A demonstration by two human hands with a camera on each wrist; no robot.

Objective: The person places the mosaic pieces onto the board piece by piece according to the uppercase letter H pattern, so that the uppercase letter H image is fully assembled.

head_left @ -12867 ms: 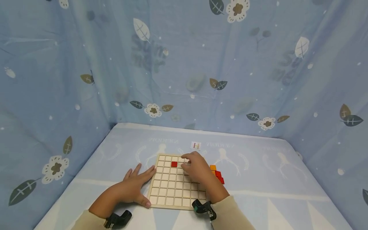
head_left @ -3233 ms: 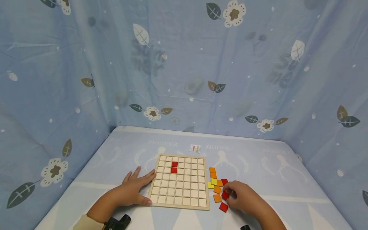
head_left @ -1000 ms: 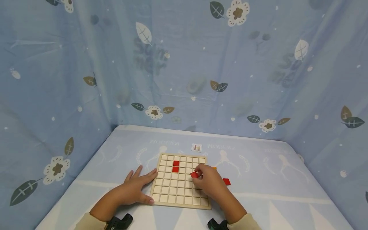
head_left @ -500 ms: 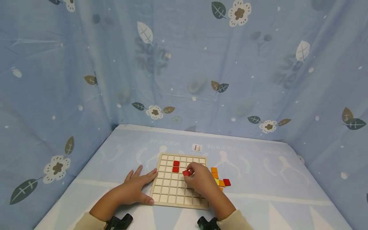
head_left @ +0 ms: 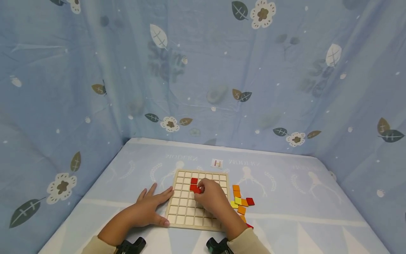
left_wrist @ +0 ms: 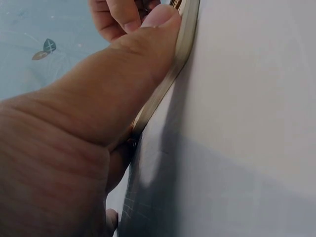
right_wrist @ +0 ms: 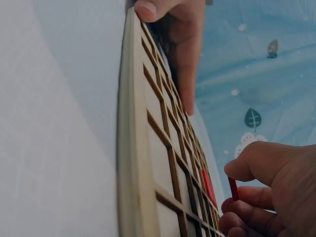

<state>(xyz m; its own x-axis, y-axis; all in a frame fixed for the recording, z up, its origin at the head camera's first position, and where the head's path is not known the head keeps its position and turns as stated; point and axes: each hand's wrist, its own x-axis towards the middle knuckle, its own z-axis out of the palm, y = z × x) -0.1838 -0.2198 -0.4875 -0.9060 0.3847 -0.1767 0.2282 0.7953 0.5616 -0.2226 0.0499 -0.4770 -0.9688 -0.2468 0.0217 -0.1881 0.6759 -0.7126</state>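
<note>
A square wooden grid board (head_left: pixel 183 210) lies on the table with two red square tiles in its cells, an upper red tile (head_left: pixel 194 180) and a lower red tile (head_left: pixel 192 187) just below it. My right hand (head_left: pixel 215 199) pinches another red tile (right_wrist: pixel 233 188) between thumb and fingers. In the right wrist view that tile is tilted on edge and apart from the board. From the head it overlaps the lower tile's right corner. My left hand (head_left: pixel 144 211) rests spread along the board's left edge, its thumb (left_wrist: pixel 148 42) at the near corner.
Right of the board lie loose tiles: orange tiles (head_left: pixel 236 188), yellow tiles (head_left: pixel 234 204) and a red tile (head_left: pixel 250 201). Part of another red tile (head_left: pixel 249 225) shows beside my right forearm. Beyond the board lies a small patterned card (head_left: pixel 217 163). Patterned blue curtains surround the table.
A second red tile came onto the board after the earliest frame. My right hand took another red tile from the loose ones and carried it left over the board. My left hand stays put.
</note>
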